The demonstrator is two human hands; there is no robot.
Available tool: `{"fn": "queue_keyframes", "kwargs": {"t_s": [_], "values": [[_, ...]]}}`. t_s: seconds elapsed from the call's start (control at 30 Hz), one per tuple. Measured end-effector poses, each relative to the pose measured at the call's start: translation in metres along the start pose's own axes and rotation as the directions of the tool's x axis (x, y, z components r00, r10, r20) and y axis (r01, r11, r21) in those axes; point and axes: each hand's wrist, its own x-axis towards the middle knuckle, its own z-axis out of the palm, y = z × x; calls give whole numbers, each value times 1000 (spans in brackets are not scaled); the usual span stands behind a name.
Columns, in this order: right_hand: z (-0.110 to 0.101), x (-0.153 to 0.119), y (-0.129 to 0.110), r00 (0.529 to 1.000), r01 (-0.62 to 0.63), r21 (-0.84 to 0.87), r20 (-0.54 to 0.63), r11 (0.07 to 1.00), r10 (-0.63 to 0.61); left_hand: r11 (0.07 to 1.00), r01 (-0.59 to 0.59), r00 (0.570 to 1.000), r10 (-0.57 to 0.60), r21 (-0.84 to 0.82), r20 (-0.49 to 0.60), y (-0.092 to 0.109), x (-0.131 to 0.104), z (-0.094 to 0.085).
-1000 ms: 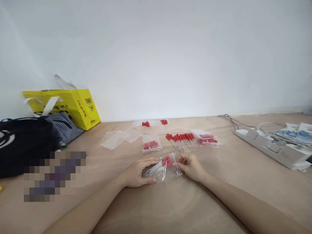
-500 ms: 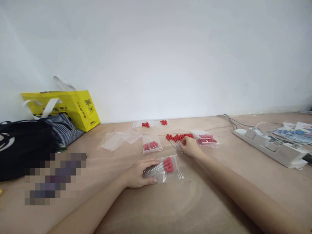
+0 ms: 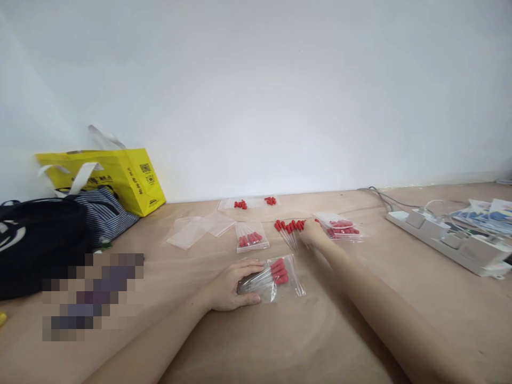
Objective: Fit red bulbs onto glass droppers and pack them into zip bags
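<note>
My left hand (image 3: 232,286) lies on the wood-coloured tabletop, thumb and fingers closed around the sides of a clear zip bag (image 3: 295,278). Inside this bag are several glass droppers with red rubber bulbs (image 3: 280,271), bulbs toward the right. My right hand (image 3: 314,236) is at a spread row of loose red-bulbed droppers (image 3: 291,226), its fingers bent down at the row's right part. Its fingertips are hidden, so what they pinch cannot be made out. Another zip bag with droppers (image 3: 251,238) lies behind my left hand. Filled bags (image 3: 343,230) are stacked right of the loose row.
Flat clear bags (image 3: 187,232) lie at the left-centre. Farther back, loose red bulbs (image 3: 240,205) rest on a clear sheet or bag. A white power strip (image 3: 448,240) with plugs and printed sheets (image 3: 486,216) are at right. A yellow bag (image 3: 138,184) and dark bag (image 3: 44,245) stand left.
My right hand has shifted slightly right along the row of loose droppers, and more bulbs now show left of it. My left hand stays on its bag.
</note>
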Motion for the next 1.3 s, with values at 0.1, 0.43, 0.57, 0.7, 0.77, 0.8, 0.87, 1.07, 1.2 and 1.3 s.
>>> {"fn": "queue_keyframes", "kwargs": {"t_s": [0.1,0.43,0.57,0.7,0.77,0.8,0.87,1.07,1.2,1.3], "values": [[-21,-9,2,1000,6,-32,2,999,-6,1000,-4,1000,4,2,-5,-2,0,0],[-29,-79,18,981,-74,711,179,699,-78,999,23,1000,-23,48,7,-4,0,1],[-11,-92,18,953,-214,815,296,538,-68,999,19,1000,-19,51,10,-3,1,0],[-8,-95,23,909,-266,833,384,485,-161,998,27,1000,-28,55,10,-2,0,0],[-10,-94,26,885,-262,826,412,500,-216,997,40,999,-41,59,11,-2,0,0],[-11,-94,27,880,-250,822,413,511,-233,997,46,999,-47,61,14,-2,0,1],[-14,-92,29,884,-219,813,400,540,-243,997,53,998,-55,61,20,-2,0,1],[-23,-87,29,786,-205,683,541,701,-298,998,39,999,-40,59,23,0,0,0],[-30,-86,31,668,-222,606,665,764,-333,997,52,998,-53,53,23,2,0,-1],[-33,-85,34,612,-225,589,705,777,-357,997,49,998,-51,53,22,1,0,-1]]}}
